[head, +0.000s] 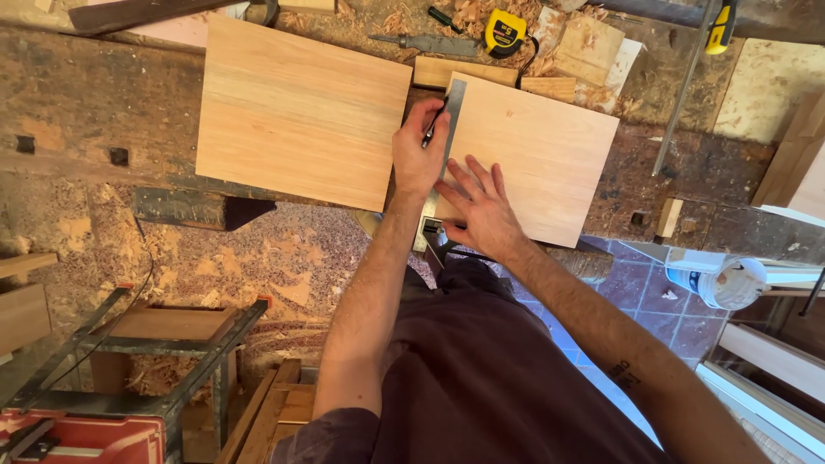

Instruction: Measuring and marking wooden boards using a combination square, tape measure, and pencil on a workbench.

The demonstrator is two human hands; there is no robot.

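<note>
Warm, even daylight, soft shadows, sharp centre; edges perhaps slightly bent by the lens.

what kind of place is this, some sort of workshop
Most likely a woodworking shop: a worn workbench strewn with wood shavings, a yellow tape measure, and the left hand marking a pale board along a metal square.

Pale rectangular wooden board (537, 163): flat on the worn workbench (86, 103), slightly skewed. Steel-bladed square (450, 120): laid along board's left edge, stock hanging off the bench's near edge. Thin dark pencil (434, 122): tilted, tip against the blade, near the board's far left corner.
</note>
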